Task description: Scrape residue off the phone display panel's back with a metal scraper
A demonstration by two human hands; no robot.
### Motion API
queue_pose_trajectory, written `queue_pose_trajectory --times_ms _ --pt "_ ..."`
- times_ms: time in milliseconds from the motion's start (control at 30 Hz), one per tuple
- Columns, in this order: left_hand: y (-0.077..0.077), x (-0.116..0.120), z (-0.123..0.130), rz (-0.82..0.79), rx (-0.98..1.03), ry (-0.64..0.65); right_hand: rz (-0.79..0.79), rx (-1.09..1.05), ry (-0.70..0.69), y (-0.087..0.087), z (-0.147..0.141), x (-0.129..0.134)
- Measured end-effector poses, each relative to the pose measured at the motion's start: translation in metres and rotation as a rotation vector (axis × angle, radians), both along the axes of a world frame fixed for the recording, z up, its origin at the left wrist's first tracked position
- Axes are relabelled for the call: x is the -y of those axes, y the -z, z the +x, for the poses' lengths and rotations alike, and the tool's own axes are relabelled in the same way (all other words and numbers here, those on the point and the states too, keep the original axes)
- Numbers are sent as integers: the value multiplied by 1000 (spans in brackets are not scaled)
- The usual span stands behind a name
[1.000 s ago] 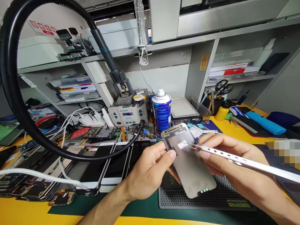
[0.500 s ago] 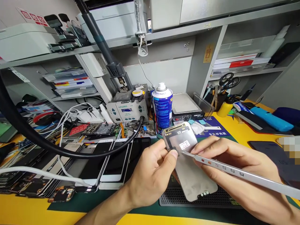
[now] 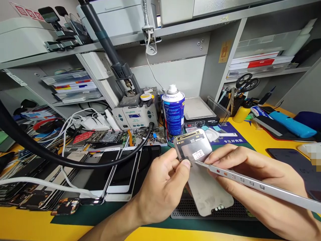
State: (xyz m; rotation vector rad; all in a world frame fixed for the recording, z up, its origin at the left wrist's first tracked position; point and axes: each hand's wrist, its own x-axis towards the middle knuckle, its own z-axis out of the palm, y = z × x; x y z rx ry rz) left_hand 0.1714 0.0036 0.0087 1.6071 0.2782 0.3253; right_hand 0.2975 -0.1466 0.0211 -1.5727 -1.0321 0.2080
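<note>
My left hand (image 3: 164,185) pinches the left edge of a phone screen panel (image 3: 209,189), its metal back facing up and tilted above the mat. A small white label (image 3: 198,154) is stuck on the panel, and dark flex strips run along its upper end. In my right hand (image 3: 253,177) is a slim silver metal tool (image 3: 247,181) with square holes. The tool's thin tip touches or hovers just over the panel beside my left thumb. My right fingertips are close to the panel's right edge.
A blue spray can (image 3: 173,112) stands behind the panel. Several phones, one white-framed (image 3: 122,172), lie to the left. A black hose (image 3: 82,163) arches over them. Beneath the panel is a black perforated pad (image 3: 182,212); a dark phone (image 3: 296,170) lies right.
The tool's tip has shifted slightly left and up, toward my left thumb, and my right hand has turned a little. My left hand still holds the panel. The camera view has moved slightly.
</note>
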Motion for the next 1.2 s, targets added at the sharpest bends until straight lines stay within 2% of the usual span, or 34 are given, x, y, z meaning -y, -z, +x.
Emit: queue_pose_trajectory --times_ms 367,567,1000,1200 --pt "0 1 0 -21 -1 -26 2 59 -32 -2 0 -1" --pt "1 1 0 -33 -2 -42 -6 21 -37 -2 0 0" --pt "2 0 1 -34 -11 -33 -26 37 -66 -1 1 1" --pt "3 -1 0 15 -10 8 -21 74 -79 -3 1 0"
